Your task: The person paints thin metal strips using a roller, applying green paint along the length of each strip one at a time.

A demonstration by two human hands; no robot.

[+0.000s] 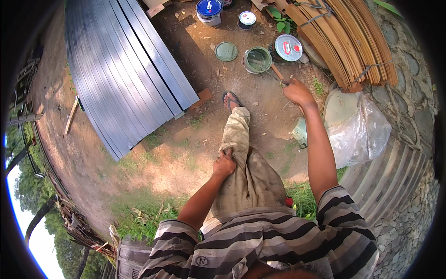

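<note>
My right hand point(298, 92) reaches out over the dirt, its fingers closed round the near end of a wooden stick point(277, 72). The far end of that stick is at the rim of an open paint can point(258, 60) with greyish-green paint inside. Left of this can lies a round green lid point(226, 51) on the ground. A closed can with a silver top point(288, 48) stands just to its right. My left hand point(225, 163) rests on the knee of my beige trousers point(236, 128), fingers apart and holding nothing.
Stacked grey metal sheets point(125, 69) fill the left. A blue-lidded bucket point(209, 10) and a white-lidded can point(247, 19) stand farther back. Bundled wooden slats point(348, 42) lie at right by a stone wall point(411, 69), with clear plastic point(367, 130) and a tipped container point(300, 132) nearer.
</note>
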